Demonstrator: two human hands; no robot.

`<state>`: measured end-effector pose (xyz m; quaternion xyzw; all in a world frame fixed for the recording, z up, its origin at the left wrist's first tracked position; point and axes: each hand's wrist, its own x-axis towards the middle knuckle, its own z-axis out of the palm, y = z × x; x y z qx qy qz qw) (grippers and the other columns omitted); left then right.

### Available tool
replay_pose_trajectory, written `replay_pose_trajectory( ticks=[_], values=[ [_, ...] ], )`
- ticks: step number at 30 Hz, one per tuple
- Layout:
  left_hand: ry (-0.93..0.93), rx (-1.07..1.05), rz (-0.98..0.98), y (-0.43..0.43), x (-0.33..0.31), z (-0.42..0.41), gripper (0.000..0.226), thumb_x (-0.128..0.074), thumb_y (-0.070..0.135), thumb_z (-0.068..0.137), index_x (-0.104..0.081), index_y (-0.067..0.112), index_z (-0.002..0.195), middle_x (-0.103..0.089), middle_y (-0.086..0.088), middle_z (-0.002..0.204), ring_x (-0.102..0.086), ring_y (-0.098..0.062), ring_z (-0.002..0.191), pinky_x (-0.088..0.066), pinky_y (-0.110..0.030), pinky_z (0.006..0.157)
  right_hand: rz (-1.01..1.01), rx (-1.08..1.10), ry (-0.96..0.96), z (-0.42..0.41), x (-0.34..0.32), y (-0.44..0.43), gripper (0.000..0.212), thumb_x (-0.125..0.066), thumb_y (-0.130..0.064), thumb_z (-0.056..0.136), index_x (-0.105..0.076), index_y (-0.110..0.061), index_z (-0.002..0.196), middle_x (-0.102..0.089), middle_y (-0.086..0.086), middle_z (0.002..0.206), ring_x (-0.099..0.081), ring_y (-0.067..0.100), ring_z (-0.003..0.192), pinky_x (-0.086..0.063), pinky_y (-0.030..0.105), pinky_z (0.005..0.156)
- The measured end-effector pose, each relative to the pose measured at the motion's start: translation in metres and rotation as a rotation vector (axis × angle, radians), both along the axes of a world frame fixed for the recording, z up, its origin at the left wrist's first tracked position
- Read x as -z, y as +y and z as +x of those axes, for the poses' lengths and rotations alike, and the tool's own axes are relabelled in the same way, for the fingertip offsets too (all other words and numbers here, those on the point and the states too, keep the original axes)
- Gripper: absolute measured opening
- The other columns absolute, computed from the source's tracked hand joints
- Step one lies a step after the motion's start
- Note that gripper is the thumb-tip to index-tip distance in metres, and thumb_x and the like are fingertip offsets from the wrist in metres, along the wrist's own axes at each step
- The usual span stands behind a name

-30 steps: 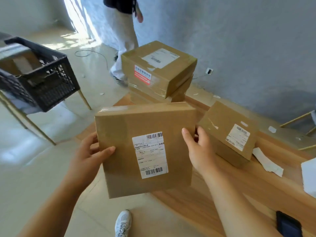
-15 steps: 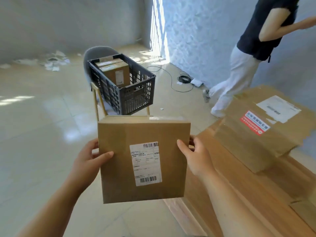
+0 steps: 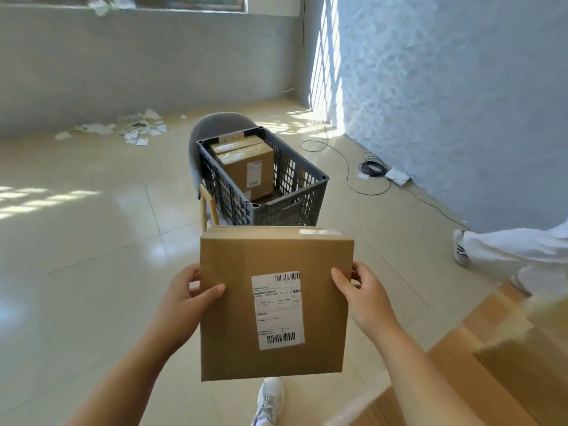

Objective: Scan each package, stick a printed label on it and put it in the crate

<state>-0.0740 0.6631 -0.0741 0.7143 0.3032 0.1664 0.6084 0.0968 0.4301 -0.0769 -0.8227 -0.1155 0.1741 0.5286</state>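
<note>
Two hands hold one flat cardboard package [image 3: 233, 333] in the air in front of the person: the left hand [image 3: 187, 298] grips its left edge and the right hand [image 3: 365, 296] its right edge, each with the thumb laid over the front face and the fingers curled behind. The package faces the camera and carries one white printed label [image 3: 278, 310], on which two barcodes show, one at the top and one at the bottom. Beyond the package, well apart from it, one dark grey slatted crate [image 3: 292, 207] sits on a grey chair [image 3: 215, 124] with pale wooden legs. Inside the crate at least two cardboard boxes [image 3: 246, 170] stand close together; whether there are more I cannot tell. Below the package one white shoe [image 3: 270, 398] stands on the tiled floor [image 3: 92, 272]. At the right edge, another person's leg [image 3: 507, 244] in white trousers shows. A wooden tabletop [image 3: 461, 379] fills the lower right corner, blurred. Loose paper scraps [image 3: 135, 130] lie by the far wall, and one coiled black cable [image 3: 373, 167] lies by the right wall.
</note>
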Motion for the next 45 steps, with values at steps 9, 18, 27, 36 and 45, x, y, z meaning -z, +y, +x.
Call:
replay_pose_trajectory(
  ticks=[9, 18, 27, 36, 45],
  values=[
    [0.033, -0.005, 0.062, 0.079, -0.025, 0.166, 0.032, -0.071, 0.031, 0.077, -0.052, 0.043, 0.1, -0.06, 0.014, 0.106, -0.063, -0.012, 0.091, -0.05, -0.023, 0.066, 0.054, -0.019, -0.036, 0.176, -0.025, 0.084, 0.02, -0.055, -0.047, 0.09, -0.057, -0.038, 0.108, -0.06, -0.009, 0.114, -0.058, 0.007, 0.101, -0.048, 0.021, 0.073],
    [-0.05, -0.007, 0.115, 0.162, -0.04, 0.283, 0.029, -0.068, 0.037, 0.076, -0.057, 0.048, 0.101, -0.066, 0.022, 0.099, -0.067, -0.002, 0.085, -0.049, -0.011, 0.057, 0.089, 0.023, -0.065, 0.286, -0.049, 0.162, 0.029, -0.055, -0.045, 0.092, -0.059, -0.029, 0.115, -0.061, -0.005, 0.115, -0.06, 0.012, 0.102, -0.051, 0.027, 0.08],
    [-0.058, 0.109, 0.103, 0.282, -0.03, 0.403, 0.033, -0.068, 0.044, 0.077, -0.051, 0.045, 0.104, -0.059, 0.02, 0.111, -0.058, -0.004, 0.101, -0.048, -0.024, 0.072, 0.094, 0.274, -0.009, 0.322, -0.025, 0.258, 0.01, -0.053, -0.045, 0.092, -0.055, -0.038, 0.099, -0.061, -0.02, 0.102, -0.06, 0.001, 0.093, -0.043, 0.015, 0.065],
    [0.128, 0.443, 0.121, 0.381, 0.02, 0.515, 0.03, -0.059, 0.05, 0.083, -0.046, 0.06, 0.108, -0.059, 0.015, 0.099, -0.059, -0.004, 0.088, -0.046, -0.024, 0.058, 0.046, 0.638, 0.145, 0.334, 0.025, 0.352, 0.028, -0.058, -0.042, 0.091, -0.054, -0.043, 0.119, -0.061, -0.006, 0.114, -0.061, 0.015, 0.103, -0.052, 0.037, 0.089],
    [0.426, 0.589, 0.281, 0.397, 0.111, 0.57, 0.045, -0.064, 0.04, 0.084, -0.044, 0.025, 0.122, -0.058, 0.004, 0.107, -0.056, -0.012, 0.086, -0.042, -0.024, 0.061, -0.315, 0.802, 0.359, 0.339, 0.071, 0.384, 0.051, -0.06, -0.026, 0.092, -0.03, -0.014, 0.133, -0.055, 0.004, 0.126, -0.057, 0.018, 0.097, -0.05, 0.028, 0.071]
  ],
)
